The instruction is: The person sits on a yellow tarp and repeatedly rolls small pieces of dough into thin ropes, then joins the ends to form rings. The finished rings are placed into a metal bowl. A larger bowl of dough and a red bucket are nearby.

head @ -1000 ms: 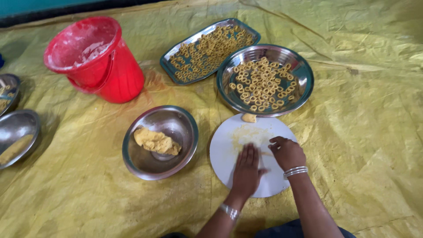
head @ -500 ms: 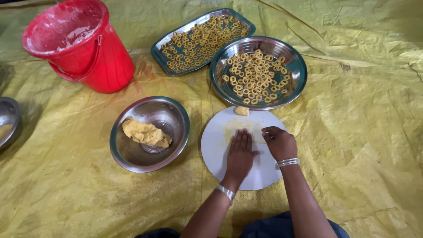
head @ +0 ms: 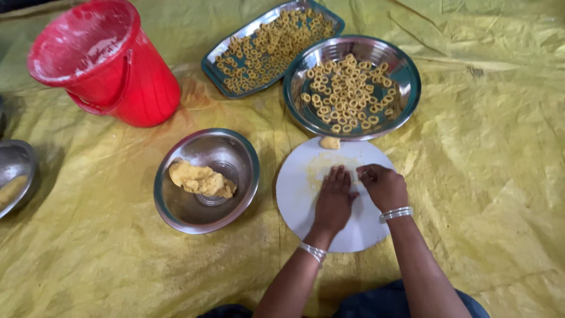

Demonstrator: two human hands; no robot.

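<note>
My left hand (head: 332, 200) lies flat, palm down, fingers stretched forward, on a white round board (head: 294, 197) smeared with yellow dough. Just to its right, my right hand (head: 384, 187) rests on the board with fingers curled and their tips pinched together; anything between them is too small to see. A small piece of dough (head: 329, 142) sits at the board's far edge. Left of the board, a steel bowl (head: 170, 215) holds a lump of yellow dough (head: 201, 179).
A round steel plate (head: 412, 76) of dough rings (head: 347, 94) touches the board's far side, with a rectangular tray (head: 212, 62) of rings behind it. A red bucket (head: 112, 65) stands far left, another steel bowl (head: 15, 171) at the left edge. Yellow sheet (head: 488, 176) covers the ground.
Both hands stay on the board, and the left palm has slid slightly forward. The view has shifted, so the bucket and bowls sit differently in frame.
</note>
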